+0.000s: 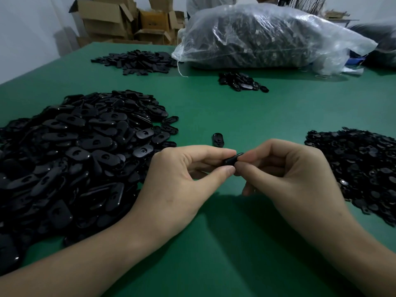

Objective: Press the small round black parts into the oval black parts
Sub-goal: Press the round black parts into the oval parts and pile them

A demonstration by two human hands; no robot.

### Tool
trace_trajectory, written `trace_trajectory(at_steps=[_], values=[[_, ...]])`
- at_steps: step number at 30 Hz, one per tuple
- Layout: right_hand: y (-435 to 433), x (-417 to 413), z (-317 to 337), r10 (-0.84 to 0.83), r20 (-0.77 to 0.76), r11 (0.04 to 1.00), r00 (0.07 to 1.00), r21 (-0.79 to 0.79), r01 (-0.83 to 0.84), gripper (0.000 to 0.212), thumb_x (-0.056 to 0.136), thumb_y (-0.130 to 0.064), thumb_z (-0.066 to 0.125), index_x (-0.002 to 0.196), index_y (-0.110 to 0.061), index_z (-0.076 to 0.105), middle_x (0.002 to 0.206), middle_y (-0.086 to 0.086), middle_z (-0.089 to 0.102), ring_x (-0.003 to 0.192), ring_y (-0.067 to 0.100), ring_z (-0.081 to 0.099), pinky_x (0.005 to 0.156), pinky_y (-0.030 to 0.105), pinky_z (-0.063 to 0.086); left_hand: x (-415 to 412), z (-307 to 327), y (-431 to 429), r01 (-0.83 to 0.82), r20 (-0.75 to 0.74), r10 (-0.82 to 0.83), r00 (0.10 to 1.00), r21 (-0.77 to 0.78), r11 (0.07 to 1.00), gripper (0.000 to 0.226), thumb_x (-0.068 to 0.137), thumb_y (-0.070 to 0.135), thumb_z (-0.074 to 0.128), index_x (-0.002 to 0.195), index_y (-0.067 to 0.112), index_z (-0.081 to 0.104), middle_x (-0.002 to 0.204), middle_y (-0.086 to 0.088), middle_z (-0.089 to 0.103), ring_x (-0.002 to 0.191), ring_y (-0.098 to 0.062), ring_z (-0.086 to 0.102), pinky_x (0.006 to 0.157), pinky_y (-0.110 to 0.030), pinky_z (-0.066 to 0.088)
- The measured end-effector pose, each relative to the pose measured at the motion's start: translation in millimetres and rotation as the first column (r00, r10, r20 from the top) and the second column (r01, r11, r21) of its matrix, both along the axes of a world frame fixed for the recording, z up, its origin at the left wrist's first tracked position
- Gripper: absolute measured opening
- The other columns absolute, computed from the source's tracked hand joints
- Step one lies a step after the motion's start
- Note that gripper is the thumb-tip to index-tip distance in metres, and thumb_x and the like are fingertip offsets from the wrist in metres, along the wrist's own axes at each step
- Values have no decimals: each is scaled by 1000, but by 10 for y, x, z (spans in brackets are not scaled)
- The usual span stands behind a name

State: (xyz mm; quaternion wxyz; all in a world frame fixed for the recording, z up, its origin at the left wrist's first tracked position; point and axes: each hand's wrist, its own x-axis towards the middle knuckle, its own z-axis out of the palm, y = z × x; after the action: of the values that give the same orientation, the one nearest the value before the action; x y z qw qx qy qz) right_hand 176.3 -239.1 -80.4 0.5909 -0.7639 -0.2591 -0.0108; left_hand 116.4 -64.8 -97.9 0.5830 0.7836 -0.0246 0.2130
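While both hands meet low over the green table near the middle of the view, the left hand pinches one end of an oval black part between thumb and forefinger. The right hand pinches its other end, and the remaining fingers of both are curled under. That part is glossy and smooth with rounded ends, and it is tilted; whether a small round part sits in it cannot be told. At nine o'clock from the hands spreads a big heap of oval parts, shiny, many showing a round recess. At three o'clock lies a flatter heap of small round parts, thin and duller. A lone oval part lies on the table at twelve o'clock, just beyond the fingers. Farther off at one o'clock sits a small cluster of parts, with a clear plastic sack behind it.
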Motion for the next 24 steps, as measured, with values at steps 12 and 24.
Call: trace_trajectory(at_steps=[12,24], values=[[-11,-26,55,-23,18,998,1000,-56,24,11,79,-15,82,74,-20,74,69,0,75,54,19,72,58,41,61,1,-3,2,-4,-5,5,1000,43,999,21,85,13,81,102,27,82,92,15,80,85,-4,76,81,-34,61],[-21,71,63,207,-297,973,932,158,-165,24,59,-33,86,76,-22,73,63,3,69,52,14,61,49,18,45,6,27,41,139,7,-140,990,-155,978,16,84,15,76,96,24,80,92,3,81,89,-15,78,76,-16,56]])
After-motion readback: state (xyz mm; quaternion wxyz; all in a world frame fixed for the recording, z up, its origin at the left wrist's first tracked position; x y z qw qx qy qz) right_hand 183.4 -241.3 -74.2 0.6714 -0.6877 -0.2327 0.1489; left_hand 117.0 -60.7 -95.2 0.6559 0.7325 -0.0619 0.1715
